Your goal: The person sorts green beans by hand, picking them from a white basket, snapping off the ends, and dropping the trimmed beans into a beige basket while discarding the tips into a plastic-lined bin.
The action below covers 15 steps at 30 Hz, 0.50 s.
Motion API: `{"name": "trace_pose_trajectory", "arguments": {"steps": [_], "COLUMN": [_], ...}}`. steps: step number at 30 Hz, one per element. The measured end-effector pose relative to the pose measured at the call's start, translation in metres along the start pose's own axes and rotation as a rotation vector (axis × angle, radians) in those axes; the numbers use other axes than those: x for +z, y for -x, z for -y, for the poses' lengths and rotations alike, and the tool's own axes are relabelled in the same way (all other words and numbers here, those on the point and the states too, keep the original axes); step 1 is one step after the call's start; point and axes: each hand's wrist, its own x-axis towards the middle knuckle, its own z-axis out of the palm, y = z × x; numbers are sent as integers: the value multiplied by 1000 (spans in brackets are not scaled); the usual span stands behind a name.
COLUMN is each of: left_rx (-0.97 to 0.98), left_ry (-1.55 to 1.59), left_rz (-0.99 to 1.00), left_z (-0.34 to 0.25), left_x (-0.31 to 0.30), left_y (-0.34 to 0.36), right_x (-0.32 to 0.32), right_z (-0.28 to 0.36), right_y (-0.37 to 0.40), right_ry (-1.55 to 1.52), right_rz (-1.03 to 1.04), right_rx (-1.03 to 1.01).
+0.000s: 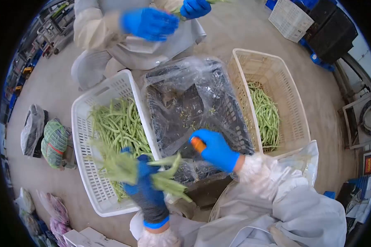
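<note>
1. Left hand (146,183), blue-gloved: fingers closed round a bunch of green beans (167,182), blurred, ends sticking out both sides.
2. Right hand (219,151), blue-gloved: fingers curled round an orange item (198,144); rest of it hidden.
3. White crate (83,168), under and left of left fingers; bean pile (125,123) inside, just beyond them.
4. Dark crate (171,142), plastic-lined, bean scraps inside; under and beyond right fingers.
5. Cream crate (290,109), right of right fingers; more beans (264,115) inside.
6. Co-worker (152,51) beyond both hands, holding something green.
</note>
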Motion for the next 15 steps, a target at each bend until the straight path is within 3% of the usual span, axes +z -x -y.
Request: {"name": "trace_pose_trajectory", "arguments": {"steps": [2, 4, 5, 7, 9, 11, 14, 15], "left_rx": [-7, 300, 350, 255, 211, -23, -19, -24], "left_ry": [71, -275, -252, -314, -285, -79, -110, -117], "left_rz": [-88, -65, -38, -77, -99, -136, -261, -269], "left_z": [2, -5, -8, -4, 0, -3, 1, 2], "left_x": [-52, -76, -75, -87, -96, -99, -93, -91], "left_y": [-26, -31, -31, -31, -34, -38, -41, -41], "right_x": [-1, -3, 7, 33, 66, 87, 107, 110], "right_z": [-91, -148, -172, -216, -262, -279, -290, -295], "right_y": [-11, -11, -18, -27, -21, -16, -9, -8], "right_ry": [421, 892, 890, 803, 739, 676, 648, 643], "right_rz": [194, 485, 495, 1029, 1020, 1006, 772, 782], "right_rx": [96, 17, 18, 238, 237, 236, 233, 233]}}
